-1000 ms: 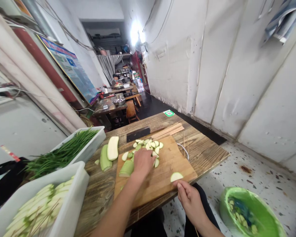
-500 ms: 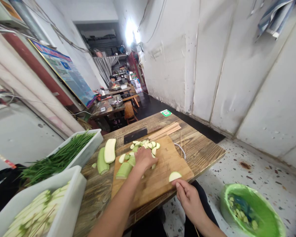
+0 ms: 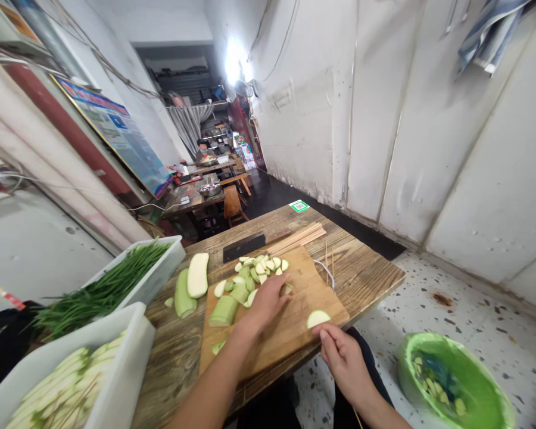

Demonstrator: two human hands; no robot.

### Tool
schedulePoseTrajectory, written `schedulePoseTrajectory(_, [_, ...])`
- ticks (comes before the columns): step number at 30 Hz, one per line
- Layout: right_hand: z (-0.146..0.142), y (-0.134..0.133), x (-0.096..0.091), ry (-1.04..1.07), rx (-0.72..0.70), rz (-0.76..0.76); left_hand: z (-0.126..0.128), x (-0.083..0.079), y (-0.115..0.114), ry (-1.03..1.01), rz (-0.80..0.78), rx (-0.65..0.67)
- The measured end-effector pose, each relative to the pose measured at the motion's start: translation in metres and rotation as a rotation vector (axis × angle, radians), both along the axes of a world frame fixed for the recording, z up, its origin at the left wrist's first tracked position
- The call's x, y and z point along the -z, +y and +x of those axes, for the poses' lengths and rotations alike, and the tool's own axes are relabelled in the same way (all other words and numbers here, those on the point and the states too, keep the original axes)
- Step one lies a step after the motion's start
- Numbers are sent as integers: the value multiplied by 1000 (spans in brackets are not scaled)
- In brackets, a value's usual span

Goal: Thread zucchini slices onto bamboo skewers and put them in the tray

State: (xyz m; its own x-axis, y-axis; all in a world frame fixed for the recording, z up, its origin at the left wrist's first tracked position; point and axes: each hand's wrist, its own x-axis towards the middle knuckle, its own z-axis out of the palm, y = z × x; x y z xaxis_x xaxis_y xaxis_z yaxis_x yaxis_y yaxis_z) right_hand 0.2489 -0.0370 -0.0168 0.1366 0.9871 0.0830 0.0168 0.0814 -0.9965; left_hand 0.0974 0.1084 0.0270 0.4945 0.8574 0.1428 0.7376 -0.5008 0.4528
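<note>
My left hand point(image 3: 270, 300) is over the wooden cutting board point(image 3: 295, 333), its fingers curled round a zucchini slice point(image 3: 287, 289) that shows in part at the fingertips. Just beyond it lies a heap of cut zucchini slices point(image 3: 261, 267). A thicker sliced zucchini piece point(image 3: 223, 311) rests on the board's left side. At the board's near right edge my right hand point(image 3: 342, 357) pinches a thin wooden skewer point(image 3: 357, 418), whose lower end sticks out under the palm. A half-round zucchini slice point(image 3: 318, 319) is at the skewer's top, by my fingertips.
Left of the board lie two zucchini lengths point(image 3: 198, 276). A cleaver point(image 3: 244, 246) and a bundle of skewers point(image 3: 299, 238) are behind it. White bins hold green chives point(image 3: 116, 280) and skewered slices point(image 3: 67, 381). A green lined bucket point(image 3: 455, 381) stands on the floor at right.
My left hand has drawn back from the heap and moved slightly right and nearer, with a slice at its fingers. The right hand stays nearly still.
</note>
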Motion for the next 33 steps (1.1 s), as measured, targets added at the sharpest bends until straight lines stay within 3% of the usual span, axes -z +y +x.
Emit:
schedulePoseTrajectory(4, [-2,0,-2,16,2,-9,-5,7,-2,-202,-9,-19])
schedulePoseTrajectory(6, [-3,-1,-3,27,8,-10,-5,7,-7,-410,-71,-67])
schedulePoseTrajectory(9, [-6,-4,-6,46,-14,-10,-5,4,-18,-815,-354,-185])
schedulePoseTrajectory(11, [-9,-6,-8,44,-57,-9,-8,1,-25,-974,-578,-235])
schedulePoseTrajectory(15, [-14,-11,-13,-16,-156,-1,-21,-9,-35,-1041,-774,-217])
schedulePoseTrajectory(25, [-24,-17,-18,-97,-259,4,-33,-22,-50,-1210,-872,-331])
schedulePoseTrajectory(30, [-26,-19,-20,-110,-275,25,-31,-27,-52,-1252,-808,-370])
schedulePoseTrajectory(33, [-26,-19,-20,-123,-275,24,-32,-28,-52,-1320,-850,-371])
